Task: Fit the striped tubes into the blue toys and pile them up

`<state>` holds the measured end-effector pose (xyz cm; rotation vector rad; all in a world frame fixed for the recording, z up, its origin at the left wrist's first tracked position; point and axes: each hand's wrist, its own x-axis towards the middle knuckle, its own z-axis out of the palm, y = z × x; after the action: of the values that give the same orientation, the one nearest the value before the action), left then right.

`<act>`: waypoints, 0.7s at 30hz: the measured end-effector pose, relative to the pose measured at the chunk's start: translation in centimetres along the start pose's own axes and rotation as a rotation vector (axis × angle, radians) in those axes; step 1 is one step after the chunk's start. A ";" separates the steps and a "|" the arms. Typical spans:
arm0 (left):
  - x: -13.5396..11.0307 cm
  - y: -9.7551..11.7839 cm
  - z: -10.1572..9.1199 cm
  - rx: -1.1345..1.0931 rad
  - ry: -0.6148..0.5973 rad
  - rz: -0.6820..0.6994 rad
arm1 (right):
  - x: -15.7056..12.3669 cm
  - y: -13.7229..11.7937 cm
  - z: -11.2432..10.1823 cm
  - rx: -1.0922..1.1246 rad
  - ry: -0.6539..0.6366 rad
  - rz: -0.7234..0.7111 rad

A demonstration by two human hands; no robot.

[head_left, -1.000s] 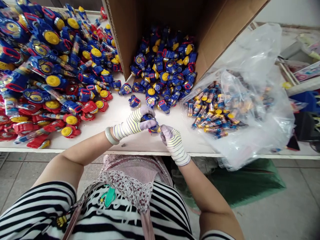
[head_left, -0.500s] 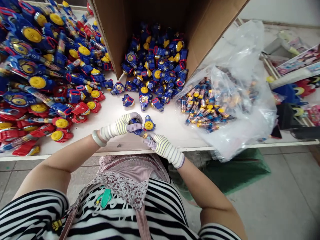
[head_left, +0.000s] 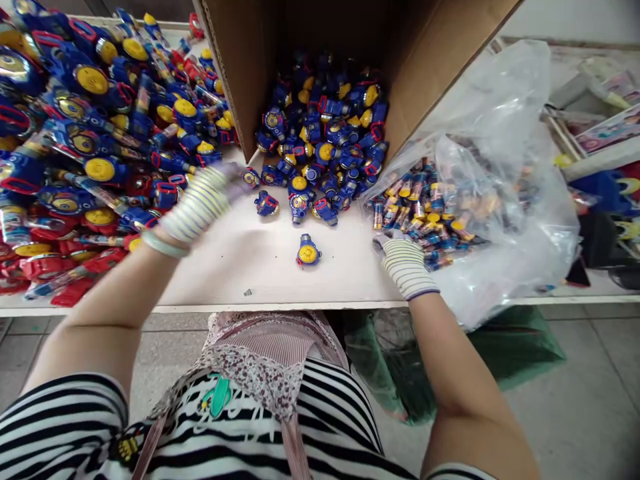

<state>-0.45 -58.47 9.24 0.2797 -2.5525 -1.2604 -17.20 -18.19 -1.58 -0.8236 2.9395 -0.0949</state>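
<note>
My left hand (head_left: 207,200), in a striped knit glove, is smeared by motion over the right edge of a heap of blue and red toy watches (head_left: 100,170); its fingers are too blurred to read. My right hand (head_left: 404,262), gloved alike, is at the near left edge of a pile of small picture-printed tubes with yellow caps (head_left: 420,207). Its fingers are curled, and whatever they hold is hidden. Between the hands, a single blue toy watch with a yellow round face (head_left: 307,253) lies on the white table (head_left: 270,277).
A cardboard box (head_left: 435,60) lies with its opening towards me, and blue toy watches (head_left: 325,133) spill from it. Clear plastic bagging (head_left: 530,233) surrounds the tubes. Boxes and other toys (head_left: 607,140) stand at the far right. A green bag (head_left: 520,340) sits below the table edge.
My hands have parted from the blue toy watch and tube they were working on together. The left hand has swung left and away from me; the right has moved right to the tubes.
</note>
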 end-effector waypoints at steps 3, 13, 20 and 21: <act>-2.7 1.5 10.6 0.300 -0.471 0.240 | -1.2 -1.1 0.9 0.405 0.085 -0.036; -3.6 -1.4 13.8 -0.404 -0.338 -0.084 | -4.1 -6.4 1.8 0.474 -0.068 -0.203; -4.9 -1.4 13.6 -0.790 -0.054 -0.248 | -5.0 -11.0 -0.8 0.575 -0.031 -0.379; -4.9 -1.3 13.8 -0.772 -0.010 -0.239 | -5.1 -11.5 -1.1 0.538 -0.036 -0.362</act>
<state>-0.32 -47.53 -0.56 0.4031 -1.8750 -2.2035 -7.09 -25.32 0.80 -1.2108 2.4905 -0.8355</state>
